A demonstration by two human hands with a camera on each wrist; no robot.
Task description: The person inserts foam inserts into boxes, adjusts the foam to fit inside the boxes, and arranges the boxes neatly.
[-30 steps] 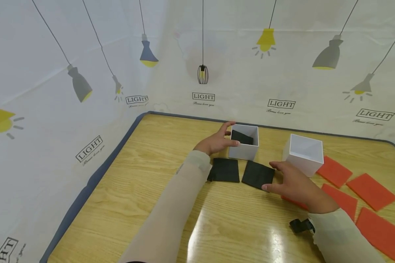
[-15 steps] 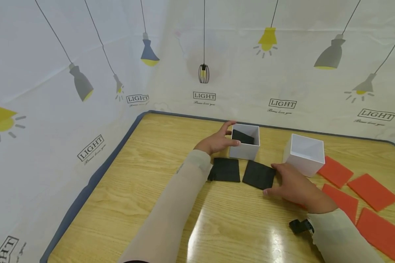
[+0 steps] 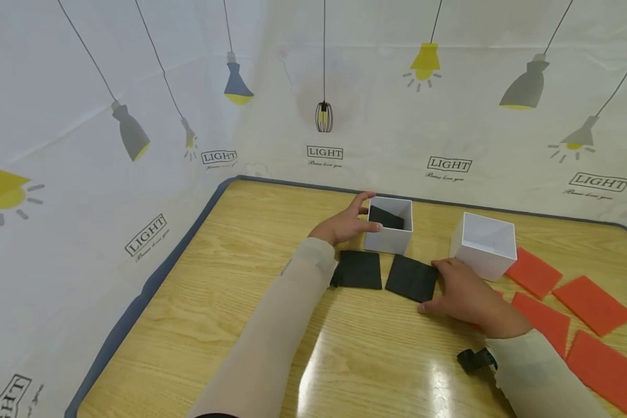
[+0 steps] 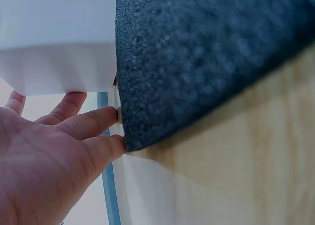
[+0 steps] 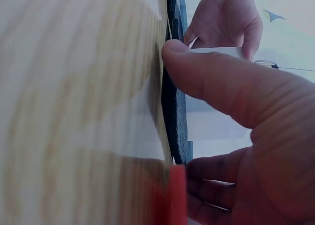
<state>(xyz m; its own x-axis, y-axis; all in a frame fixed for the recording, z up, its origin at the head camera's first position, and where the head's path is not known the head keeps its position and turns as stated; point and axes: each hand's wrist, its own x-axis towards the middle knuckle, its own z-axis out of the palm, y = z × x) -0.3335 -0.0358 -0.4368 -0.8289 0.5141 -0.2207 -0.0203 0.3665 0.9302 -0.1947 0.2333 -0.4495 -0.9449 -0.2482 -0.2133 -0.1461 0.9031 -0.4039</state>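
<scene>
My left hand [image 3: 345, 225] holds the left white box [image 3: 389, 241] by its side, with the thumb over the front rim and fingers at the far side. Inside that box leans a black foam square [image 3: 386, 217]. On the table in front lie two more black foam squares, a left one [image 3: 360, 270] and a right one [image 3: 411, 278]. My right hand [image 3: 467, 296] grips the right one at its right edge, thumb at the near corner and fingers at the far corner. In the right wrist view, this black square [image 5: 175, 116] shows edge-on between thumb and fingers.
A second white box [image 3: 483, 247], with no foam visible inside, stands behind my right hand. Several orange foam squares [image 3: 593, 305] lie flat to the right, one partly under my right hand. A light printed sheet [image 3: 376, 133] hangs behind the wooden table [image 3: 230, 261].
My right hand's thumb has slid slightly toward me, to the near corner of the right black square. The left hand keeps its hold on the box.
</scene>
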